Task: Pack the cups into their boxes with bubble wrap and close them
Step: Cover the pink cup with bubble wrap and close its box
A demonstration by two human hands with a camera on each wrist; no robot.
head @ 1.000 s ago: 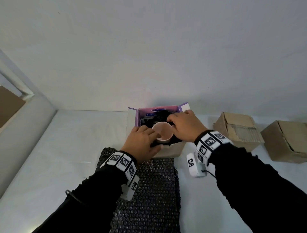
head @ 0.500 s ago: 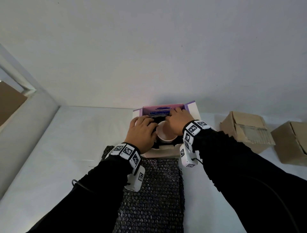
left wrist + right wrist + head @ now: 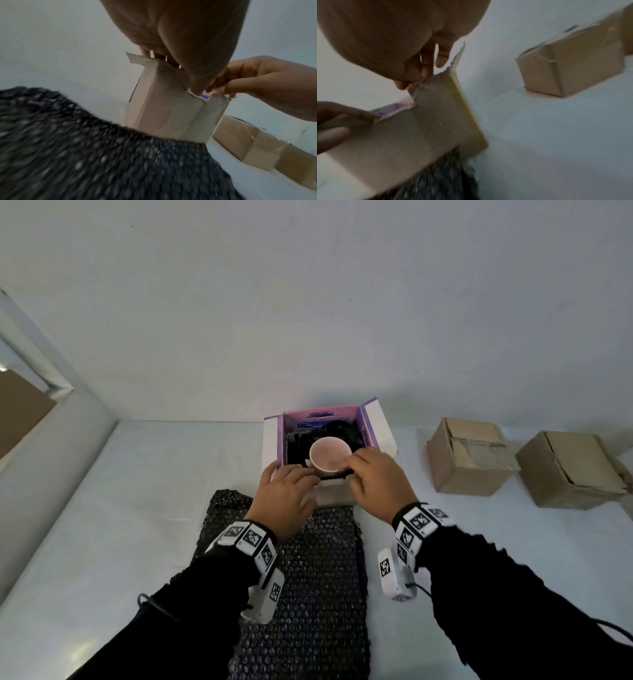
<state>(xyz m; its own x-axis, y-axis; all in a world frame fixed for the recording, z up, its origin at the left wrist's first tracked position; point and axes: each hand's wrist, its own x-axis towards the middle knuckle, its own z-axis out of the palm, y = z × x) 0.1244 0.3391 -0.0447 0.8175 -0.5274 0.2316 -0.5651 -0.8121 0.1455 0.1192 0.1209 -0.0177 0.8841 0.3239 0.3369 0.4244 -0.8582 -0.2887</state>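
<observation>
A white box (image 3: pixel 270 440) with a purple inside stands open at the back of the table. In it a cup (image 3: pixel 330 453) with a pinkish inside sits upright, with dark bubble wrap (image 3: pixel 346 430) packed around it. My left hand (image 3: pixel 305 474) is at the box's near edge, finger on the purple near flap (image 3: pixel 397 108) and thumb on the outer wall. My right hand (image 3: pixel 354 463) pinches the same near edge just right of it, its fingers (image 3: pixel 426 70) curled over the rim beside the cup. The left wrist view shows the box (image 3: pixel 171 108) from outside with both hands on its top edge.
A dark bubble wrap sheet (image 3: pixel 308 577) lies on the table under my forearms, running up to the box. Two closed brown cardboard boxes (image 3: pixel 469 453) (image 3: pixel 568 470) stand to the right. A wall runs behind the table, and a ledge along the left.
Both hands have drawn back from inside the box around the cup to its near edge. The cup's mouth now shows fully.
</observation>
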